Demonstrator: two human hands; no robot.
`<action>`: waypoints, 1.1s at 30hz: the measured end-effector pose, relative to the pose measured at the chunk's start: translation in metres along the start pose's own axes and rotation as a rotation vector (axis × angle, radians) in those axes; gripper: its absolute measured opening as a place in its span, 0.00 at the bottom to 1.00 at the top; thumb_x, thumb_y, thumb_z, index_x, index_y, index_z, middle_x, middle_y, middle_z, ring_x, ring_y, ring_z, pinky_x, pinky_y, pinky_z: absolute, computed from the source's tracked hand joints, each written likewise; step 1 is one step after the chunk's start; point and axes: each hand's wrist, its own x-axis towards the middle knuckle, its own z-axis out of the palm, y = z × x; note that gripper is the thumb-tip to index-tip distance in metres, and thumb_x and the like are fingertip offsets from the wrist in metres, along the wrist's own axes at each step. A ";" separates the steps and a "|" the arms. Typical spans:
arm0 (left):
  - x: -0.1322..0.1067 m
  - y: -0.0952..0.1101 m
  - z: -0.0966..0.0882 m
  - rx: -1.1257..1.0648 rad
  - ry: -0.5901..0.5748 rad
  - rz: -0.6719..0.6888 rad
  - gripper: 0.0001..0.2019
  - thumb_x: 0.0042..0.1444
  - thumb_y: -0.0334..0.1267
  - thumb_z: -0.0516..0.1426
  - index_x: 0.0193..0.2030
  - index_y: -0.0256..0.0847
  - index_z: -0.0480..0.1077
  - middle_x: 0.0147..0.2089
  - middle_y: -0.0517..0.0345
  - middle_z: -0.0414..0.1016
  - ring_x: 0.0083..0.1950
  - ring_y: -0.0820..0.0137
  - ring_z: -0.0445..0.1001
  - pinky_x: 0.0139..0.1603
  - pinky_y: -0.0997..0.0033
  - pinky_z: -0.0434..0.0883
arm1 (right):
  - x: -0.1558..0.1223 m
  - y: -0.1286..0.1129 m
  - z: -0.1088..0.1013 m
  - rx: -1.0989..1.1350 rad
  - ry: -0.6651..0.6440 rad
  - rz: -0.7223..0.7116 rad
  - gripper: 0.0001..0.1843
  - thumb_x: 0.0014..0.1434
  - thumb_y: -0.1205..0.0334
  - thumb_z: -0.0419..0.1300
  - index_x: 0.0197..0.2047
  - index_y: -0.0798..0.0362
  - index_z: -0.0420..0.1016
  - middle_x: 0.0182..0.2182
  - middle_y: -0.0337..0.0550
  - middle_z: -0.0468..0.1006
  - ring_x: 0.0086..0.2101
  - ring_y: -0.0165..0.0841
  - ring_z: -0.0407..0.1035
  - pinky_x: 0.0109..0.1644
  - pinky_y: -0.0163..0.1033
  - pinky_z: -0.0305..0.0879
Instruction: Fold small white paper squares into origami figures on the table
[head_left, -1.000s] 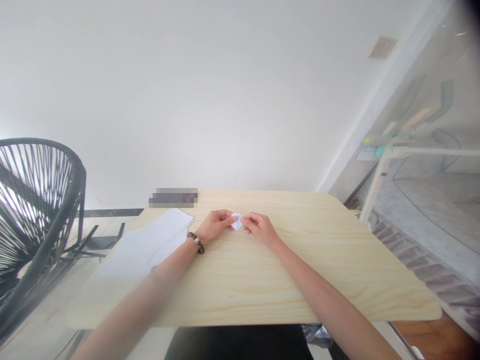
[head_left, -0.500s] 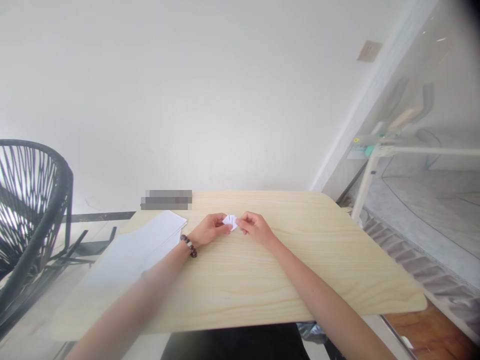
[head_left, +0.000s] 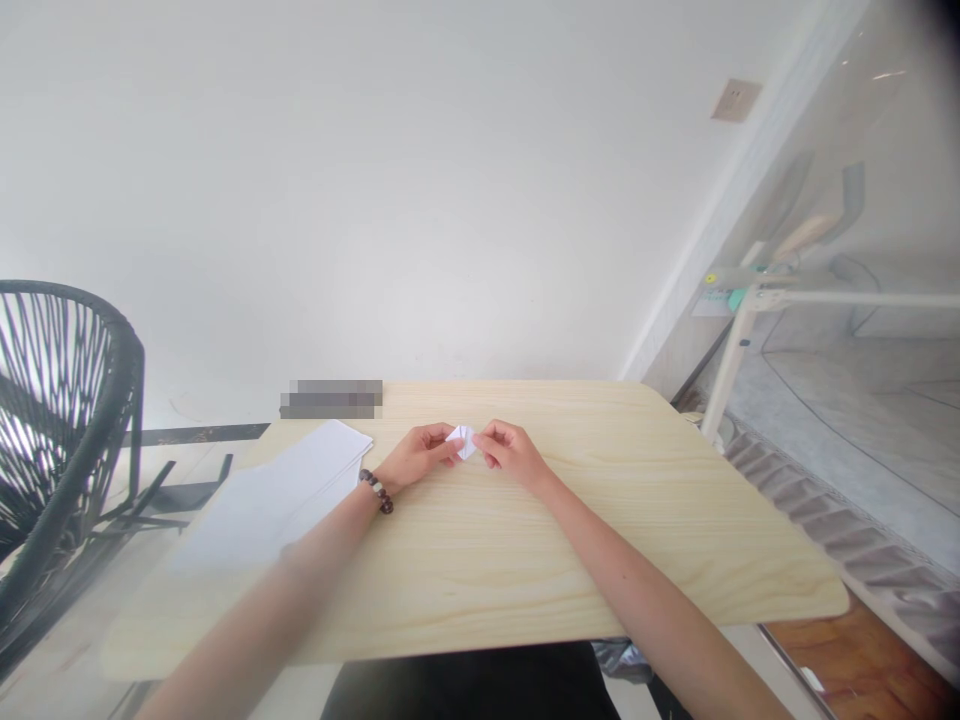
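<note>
A small piece of folded white paper (head_left: 466, 443) is held between my two hands, over the middle of the wooden table (head_left: 480, 560). My left hand (head_left: 420, 453) pinches its left side, thumb in front, and a dark beaded bracelet (head_left: 376, 491) circles that wrist. On the other side, my right hand (head_left: 511, 452) grips the paper's right edge between thumb and curled fingers. Creases show on the paper's face, but its edges are partly hidden by the fingertips.
Sheets of white paper (head_left: 255, 495) lie on the table's left, partly behind my left forearm. A blurred-out dark object (head_left: 331, 400) sits at the back left corner. A dark woven chair (head_left: 71, 400) stands left, and a white metal frame (head_left: 731, 365) right. The wall (head_left: 480, 200) rises behind.
The folded paper has turned slightly, showing more of its creased face. My left thumb has shifted a little on it; both hands stay in nearly the same place.
</note>
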 end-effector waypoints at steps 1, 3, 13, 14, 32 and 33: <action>0.000 0.001 0.001 0.001 0.006 0.006 0.15 0.49 0.45 0.51 0.33 0.34 0.67 0.32 0.55 0.69 0.34 0.72 0.66 0.35 0.72 0.65 | 0.000 0.000 0.000 -0.004 0.001 -0.005 0.14 0.48 0.53 0.53 0.23 0.56 0.61 0.13 0.32 0.61 0.16 0.22 0.55 0.21 0.29 0.52; 0.000 0.002 0.001 0.005 0.012 0.012 0.15 0.51 0.45 0.49 0.33 0.34 0.67 0.31 0.55 0.69 0.33 0.73 0.66 0.35 0.72 0.65 | -0.001 0.000 0.001 -0.015 0.004 -0.011 0.13 0.49 0.53 0.53 0.23 0.55 0.61 0.13 0.32 0.61 0.16 0.22 0.55 0.21 0.28 0.52; -0.001 -0.002 -0.004 0.102 0.044 0.017 0.16 0.50 0.46 0.49 0.29 0.34 0.67 0.29 0.56 0.70 0.31 0.72 0.67 0.35 0.72 0.64 | -0.002 0.000 0.000 -0.158 -0.019 -0.033 0.13 0.50 0.53 0.52 0.24 0.55 0.63 0.14 0.32 0.62 0.16 0.22 0.56 0.20 0.28 0.54; -0.001 -0.002 -0.004 0.092 0.043 0.017 0.16 0.51 0.46 0.49 0.29 0.34 0.67 0.29 0.56 0.70 0.31 0.72 0.68 0.35 0.72 0.64 | -0.002 0.000 0.001 -0.169 -0.014 -0.033 0.13 0.50 0.53 0.51 0.24 0.55 0.62 0.14 0.32 0.62 0.16 0.22 0.56 0.21 0.28 0.54; -0.002 -0.006 -0.001 0.338 0.104 0.061 0.14 0.52 0.46 0.46 0.32 0.37 0.65 0.28 0.60 0.69 0.29 0.73 0.66 0.30 0.76 0.61 | 0.000 0.004 0.004 -0.447 0.101 -0.175 0.15 0.55 0.56 0.46 0.26 0.55 0.66 0.18 0.36 0.66 0.20 0.24 0.57 0.25 0.29 0.52; -0.002 -0.007 -0.001 0.348 0.094 0.064 0.15 0.52 0.46 0.46 0.32 0.37 0.65 0.28 0.60 0.69 0.29 0.73 0.66 0.29 0.76 0.61 | 0.000 0.005 0.004 -0.461 0.098 -0.180 0.15 0.55 0.56 0.46 0.26 0.55 0.66 0.19 0.36 0.66 0.20 0.24 0.56 0.25 0.29 0.52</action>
